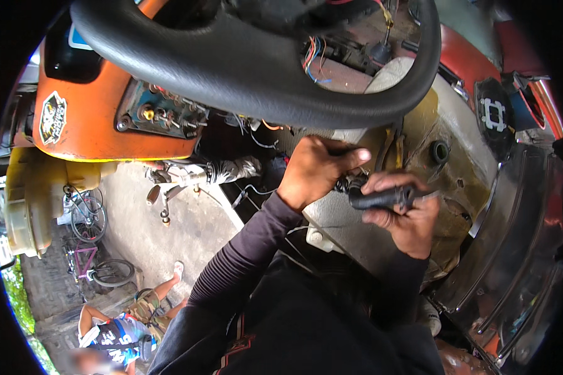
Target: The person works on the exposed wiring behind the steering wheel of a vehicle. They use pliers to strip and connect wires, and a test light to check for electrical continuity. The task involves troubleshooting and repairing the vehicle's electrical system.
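Black hose (381, 199) held between right hand (414, 220) fingers, nearer the person than the steering wheel (256, 94). Left hand (313, 167) just beside it, fingers curled, thumb out; can't tell if they grip anything. Dark ring (440, 151) to the right; orange panel (100, 119), bicycle (89, 215) off left.

Steering wheel (231, 87): black, right over the work spot
Orange panel (100, 128): switches (161, 112) inboard, sticker (53, 119) outboard
Yellowed tank (28, 206): plastic, just below panel
Bicycles (94, 273): two, one purple-framed, off left
Bystander (122, 331): camo shorts (145, 310), near bikes
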The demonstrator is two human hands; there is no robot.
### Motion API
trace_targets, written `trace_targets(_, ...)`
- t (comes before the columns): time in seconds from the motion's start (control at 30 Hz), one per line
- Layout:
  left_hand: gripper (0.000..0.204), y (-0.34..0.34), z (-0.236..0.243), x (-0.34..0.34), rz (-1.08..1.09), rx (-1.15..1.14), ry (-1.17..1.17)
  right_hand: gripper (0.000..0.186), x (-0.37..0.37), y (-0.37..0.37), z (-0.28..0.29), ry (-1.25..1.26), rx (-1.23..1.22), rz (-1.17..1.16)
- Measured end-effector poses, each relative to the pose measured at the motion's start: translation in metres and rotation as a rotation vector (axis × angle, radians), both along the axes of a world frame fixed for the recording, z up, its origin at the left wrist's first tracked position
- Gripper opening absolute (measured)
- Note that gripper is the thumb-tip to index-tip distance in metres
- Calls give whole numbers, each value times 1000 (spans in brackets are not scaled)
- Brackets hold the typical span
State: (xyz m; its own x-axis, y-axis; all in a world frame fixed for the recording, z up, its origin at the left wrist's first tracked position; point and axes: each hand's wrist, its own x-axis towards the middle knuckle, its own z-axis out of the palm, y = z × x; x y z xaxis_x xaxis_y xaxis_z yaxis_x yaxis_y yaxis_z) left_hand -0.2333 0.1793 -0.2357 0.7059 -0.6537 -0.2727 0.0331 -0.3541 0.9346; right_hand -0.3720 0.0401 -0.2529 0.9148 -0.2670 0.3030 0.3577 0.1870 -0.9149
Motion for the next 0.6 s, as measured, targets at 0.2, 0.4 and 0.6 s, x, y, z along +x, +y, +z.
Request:
trace_targets(0.2,25,-2,-20,-4,209,-340,113,36,-4,2,3,203,-180,-176)
trace_targets(0.4,33,-43,-19,7,-8,-137,22,33,-2,-4,-4,457,-96,-50)
trace_targets(0.6,34,-75,-66,18,-61,-252,510,37,16,4,-20,305,-613,-600)
